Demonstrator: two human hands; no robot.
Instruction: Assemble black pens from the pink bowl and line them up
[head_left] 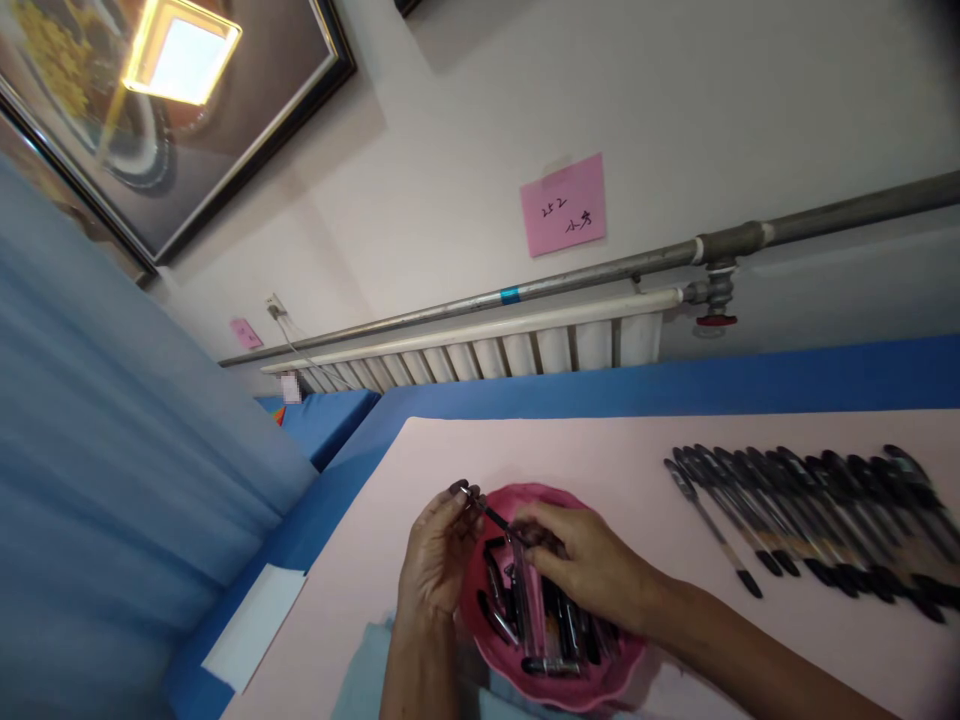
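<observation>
My left hand point(439, 555) is closed, its fingertips pinching one end of a slim dark pen part point(495, 518), with a black tip showing above the thumb. My right hand point(592, 560) grips the other end of that piece; its fingers partly hide it, so I cannot tell whether it is one piece or two. Both hands are over a pink scalloped bowl point(517, 688). Loose pen parts point(571, 630) lie inside it, among them clear barrels and black caps. To the right, several black-capped pens point(787, 520) lie in a slanted row.
The pink-covered table point(360, 560) has a blue edge. A white sheet point(255, 625) lies at the left, near a blue curtain point(90, 450). Light blue cloth point(364, 670) is below the bowl. Behind are a radiator point(517, 350) and a pipe point(600, 273).
</observation>
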